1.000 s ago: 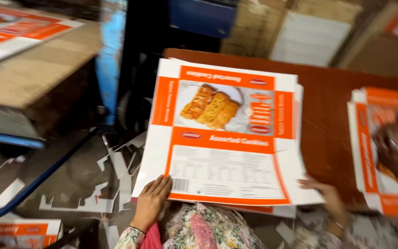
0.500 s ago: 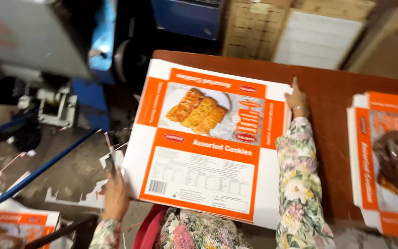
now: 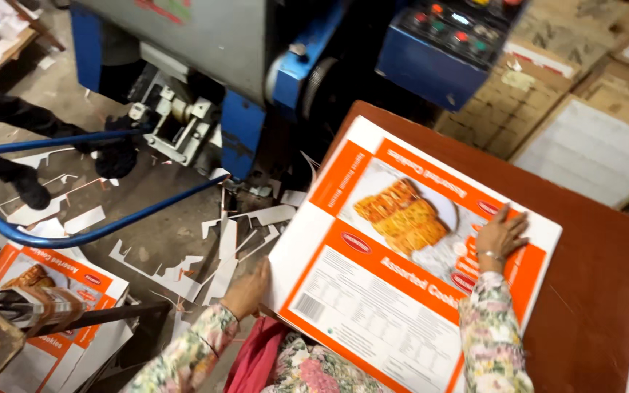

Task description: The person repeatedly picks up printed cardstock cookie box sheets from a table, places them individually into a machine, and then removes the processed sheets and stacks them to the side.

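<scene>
Stack of flat printed carton sheets (image 3: pixel 402 255), orange & white w/ a biscuit photo, lies on the brown table (image 3: pixel 598 291), its near-left corner hanging past the table edge. Right hand (image 3: pixel 501 236) rests flat on top of the stack, toward its far-right side, fingers spread & straight, pressing down, nothing gripped. Left hand (image 3: pixel 247 290) is at the stack's left edge, near the overhanging corner; fingers curl against the edge, but can't tell if they pinch sheets or just push. Both sleeves are floral. Left of the stack, on the floor: white card offcuts (image 3: pixel 227 247) & a blue pipe frame (image 3: pixel 111 218). Beyond the stack's far-left corner stands a blue machine (image 3: pixel 256 109); its control box w/ buttons (image 3: pixel 449 44) sits above the stack's far edge. More printed sheets (image 3: pixel 52 291) lie far left of the stack, low down.
</scene>
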